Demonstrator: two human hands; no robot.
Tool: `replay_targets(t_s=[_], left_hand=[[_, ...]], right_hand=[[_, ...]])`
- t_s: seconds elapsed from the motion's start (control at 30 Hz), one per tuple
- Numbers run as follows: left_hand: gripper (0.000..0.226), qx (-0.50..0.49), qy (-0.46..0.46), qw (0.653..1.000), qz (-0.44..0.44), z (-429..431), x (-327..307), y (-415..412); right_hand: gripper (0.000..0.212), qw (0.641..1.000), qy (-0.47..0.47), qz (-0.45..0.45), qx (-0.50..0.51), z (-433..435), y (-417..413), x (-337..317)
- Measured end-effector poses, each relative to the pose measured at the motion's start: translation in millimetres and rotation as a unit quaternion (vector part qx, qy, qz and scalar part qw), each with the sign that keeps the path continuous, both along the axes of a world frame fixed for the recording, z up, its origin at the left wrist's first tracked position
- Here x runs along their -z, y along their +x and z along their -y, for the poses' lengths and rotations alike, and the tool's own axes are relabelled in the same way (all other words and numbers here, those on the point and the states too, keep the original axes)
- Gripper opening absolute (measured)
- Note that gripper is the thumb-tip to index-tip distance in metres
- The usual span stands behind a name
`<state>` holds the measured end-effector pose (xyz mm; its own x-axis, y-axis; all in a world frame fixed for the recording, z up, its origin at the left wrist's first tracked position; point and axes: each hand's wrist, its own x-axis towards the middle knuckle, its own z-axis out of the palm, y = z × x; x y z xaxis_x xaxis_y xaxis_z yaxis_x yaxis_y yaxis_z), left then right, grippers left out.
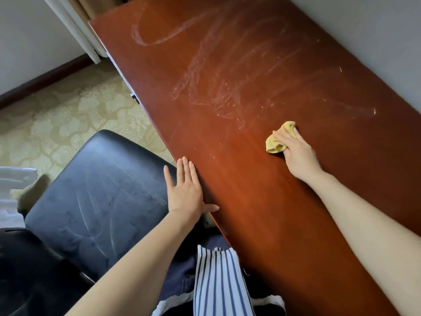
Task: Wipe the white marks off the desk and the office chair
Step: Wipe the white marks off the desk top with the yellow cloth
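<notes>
A long reddish-brown desk (pixel 262 201) runs from the bottom right to the top centre. White smeared marks (pixel 205 71) cover its far half, with a curved streak near the far left corner. My right hand (pixel 298 153) presses a crumpled yellow cloth (pixel 279 139) onto the desk, just below the marks. My left hand (pixel 185 190) lies flat with fingers spread on the desk's near edge, thumb on the top. The black office chair seat (pixel 95 190) stands left of the desk and carries thin white streaks (pixel 95 220).
A grey wall (pixel 376 42) borders the desk's far side. Patterned beige carpet (pixel 68 115) lies to the left, with a dark skirting board and a white door frame (pixel 75 30). Something white (pixel 11 192) sits at the left edge. My striped clothing (pixel 216 281) hangs below.
</notes>
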<state>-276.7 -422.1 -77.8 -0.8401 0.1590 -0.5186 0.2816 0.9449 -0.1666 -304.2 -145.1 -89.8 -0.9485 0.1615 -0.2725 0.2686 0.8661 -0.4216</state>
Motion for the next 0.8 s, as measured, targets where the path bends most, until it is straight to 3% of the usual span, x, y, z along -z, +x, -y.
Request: replay_targets(t_s=[0.17, 0.37, 0.5, 0.63, 0.8], left_hand=[[0.133, 0.001, 0.005, 1.0, -0.001, 1.5, -0.9, 0.1], [0.134, -0.006, 0.008, 1.0, 0.006, 0.9, -1.8, -0.6], [0.134, -0.004, 0.007, 1.0, 0.009, 0.3, -3.2, 0.1], [0.132, 0.006, -0.011, 1.0, 0.009, 0.7, -3.4, 0.0], [0.129, 0.007, -0.01, 1.0, 0.012, 1.2, -2.5, -0.4]], right_hand=[[0.05, 0.999, -0.007, -0.031, 0.041, 51.2, -46.5, 8.3], [0.059, 0.999, -0.012, -0.037, -0.038, 110.6, -44.9, 19.4], [0.058, 0.994, -0.016, -0.008, -0.106, 139.2, -22.1, 23.1], [0.053, 0.981, -0.058, -0.047, -0.177, 150.8, 20.4, 15.4], [0.056, 0.981, -0.078, -0.071, -0.164, 130.6, 90.0, 8.9]])
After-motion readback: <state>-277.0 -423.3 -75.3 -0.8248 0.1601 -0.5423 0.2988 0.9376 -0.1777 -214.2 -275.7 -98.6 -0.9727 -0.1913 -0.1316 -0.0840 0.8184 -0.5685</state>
